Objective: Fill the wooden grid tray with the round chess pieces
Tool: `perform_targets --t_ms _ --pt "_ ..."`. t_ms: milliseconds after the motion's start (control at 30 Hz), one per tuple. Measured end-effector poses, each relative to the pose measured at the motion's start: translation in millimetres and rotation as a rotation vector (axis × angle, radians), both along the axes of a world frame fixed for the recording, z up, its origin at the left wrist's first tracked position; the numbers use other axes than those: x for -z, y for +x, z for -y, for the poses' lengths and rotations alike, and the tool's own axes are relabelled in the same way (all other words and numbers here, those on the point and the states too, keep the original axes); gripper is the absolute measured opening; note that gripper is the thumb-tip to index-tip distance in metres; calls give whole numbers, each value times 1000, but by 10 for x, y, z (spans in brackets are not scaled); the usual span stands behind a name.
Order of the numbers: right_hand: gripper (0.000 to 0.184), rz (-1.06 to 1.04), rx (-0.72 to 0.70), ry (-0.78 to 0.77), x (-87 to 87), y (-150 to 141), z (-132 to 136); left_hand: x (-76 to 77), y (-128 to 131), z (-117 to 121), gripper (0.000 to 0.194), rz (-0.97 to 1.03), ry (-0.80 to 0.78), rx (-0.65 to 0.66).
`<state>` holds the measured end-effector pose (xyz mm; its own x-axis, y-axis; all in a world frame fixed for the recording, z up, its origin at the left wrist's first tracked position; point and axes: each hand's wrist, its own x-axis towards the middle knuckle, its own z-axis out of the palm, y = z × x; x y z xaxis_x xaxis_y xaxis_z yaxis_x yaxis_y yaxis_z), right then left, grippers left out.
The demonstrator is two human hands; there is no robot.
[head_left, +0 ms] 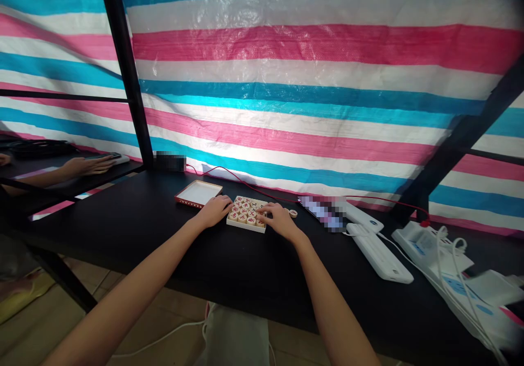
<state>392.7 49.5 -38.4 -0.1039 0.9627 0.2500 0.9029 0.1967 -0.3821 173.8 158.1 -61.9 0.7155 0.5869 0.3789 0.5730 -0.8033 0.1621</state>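
Observation:
A shallow white box [246, 226] on the black table holds several round, pale Chinese chess pieces [244, 210] with red characters, lying in rows. My left hand [216, 211] is at the box's left side, its bent fingers against the edge. My right hand [280, 219] reaches over the box's right side, fingers closed at a chess piece there, which they partly hide. Just right of that hand, a loose chess piece [293, 213] lies on the table. Behind my left hand sits the red-edged box lid [198, 193], its white inside facing up.
To the right lie a phone [321, 213], white power banks [380, 254] and a white power strip [458, 292] with cables. A red cable [245, 182] runs along the back. Black frame posts [126, 71] stand before a striped sheet. Another person's hand [88, 166] rests at the far left.

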Motion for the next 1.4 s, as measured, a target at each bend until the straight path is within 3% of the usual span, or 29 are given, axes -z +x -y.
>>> perform_targets --t_ms 300,600,767,967,1400 --pt "27 62 101 2 54 37 -38 -11 2 7 37 -3 -10 4" --pt "17 -91 98 81 45 14 -28 -7 0 1 37 9 -21 16" --pt "20 -352 312 207 56 280 -90 -17 -6 11 38 13 -31 21" --pt "30 -227 643 111 128 692 -60 -24 -7 17 37 13 -36 24" --pt "21 -192 805 20 237 963 -10 -23 -2 12 37 10 -37 26"
